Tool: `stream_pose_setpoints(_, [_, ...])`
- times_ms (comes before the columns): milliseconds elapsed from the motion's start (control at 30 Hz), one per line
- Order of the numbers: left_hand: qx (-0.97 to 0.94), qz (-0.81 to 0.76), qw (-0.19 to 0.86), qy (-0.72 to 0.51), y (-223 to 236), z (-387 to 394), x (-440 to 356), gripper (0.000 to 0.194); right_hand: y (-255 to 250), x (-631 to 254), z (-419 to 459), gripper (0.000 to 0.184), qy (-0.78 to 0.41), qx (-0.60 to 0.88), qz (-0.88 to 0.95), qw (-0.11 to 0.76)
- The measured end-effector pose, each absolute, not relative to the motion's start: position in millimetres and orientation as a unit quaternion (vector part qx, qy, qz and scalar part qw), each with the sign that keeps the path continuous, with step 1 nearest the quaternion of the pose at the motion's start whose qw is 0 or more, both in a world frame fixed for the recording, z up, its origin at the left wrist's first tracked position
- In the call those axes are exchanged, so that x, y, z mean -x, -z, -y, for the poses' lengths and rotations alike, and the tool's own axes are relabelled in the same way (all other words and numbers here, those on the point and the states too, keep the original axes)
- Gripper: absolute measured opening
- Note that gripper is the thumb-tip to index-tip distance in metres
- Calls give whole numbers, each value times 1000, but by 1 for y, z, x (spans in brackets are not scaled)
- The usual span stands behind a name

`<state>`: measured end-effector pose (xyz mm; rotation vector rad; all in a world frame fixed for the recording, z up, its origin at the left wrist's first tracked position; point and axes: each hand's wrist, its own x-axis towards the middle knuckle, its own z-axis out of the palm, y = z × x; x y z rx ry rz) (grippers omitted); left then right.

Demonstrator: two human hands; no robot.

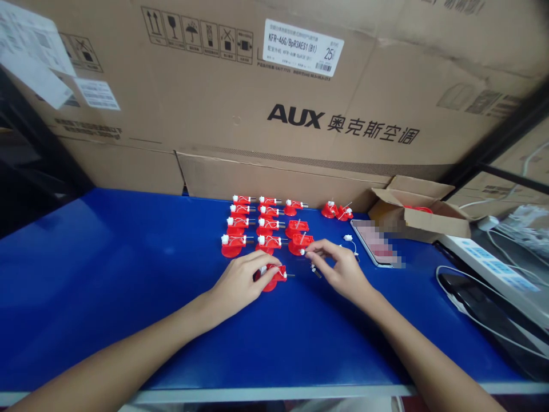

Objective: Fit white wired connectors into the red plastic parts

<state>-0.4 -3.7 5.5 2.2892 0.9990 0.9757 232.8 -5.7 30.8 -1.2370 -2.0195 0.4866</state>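
Observation:
My left hand (238, 279) is closed, thumb and fingers around a small red plastic part (281, 272) with a round base, white wiring and a thin metal pin jutting right. My right hand (343, 270) is to its right, thumb and forefinger brought together at a small white plug (302, 252). Below those fingers is a small metal-ended piece (316, 272) with white bits; whether it joins the plug I cannot tell. Just behind the plug is a red part (301, 240) without visible wiring. Several wired red parts (231, 246) stand in rows behind my left hand.
Two more red parts (330, 209) stand near the big cardboard box (223, 126) at the back. Right of them are a loose white-plugged wire (348, 237), a phone (369, 243), an open carton (433, 223), a power strip (493, 269) and a black object (484, 315) with cable.

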Motion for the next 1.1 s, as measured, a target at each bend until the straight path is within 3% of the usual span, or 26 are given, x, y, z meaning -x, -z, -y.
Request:
stream_pose_setpoints(167, [-835, -361, 215, -356, -5, 4, -1, 15, -23, -216, 18, 10, -167, 409, 820, 363])
stream_pose_setpoints(800, [-832, -355, 235, -356, -7, 5, -5, 18, -20, -214, 18, 16, -158, 376, 851, 332])
stream_pose_setpoints(1100, [-791, -389, 361, -305, -7, -7, -10, 23, -12, -218, 14, 18, -129, 359, 868, 319])
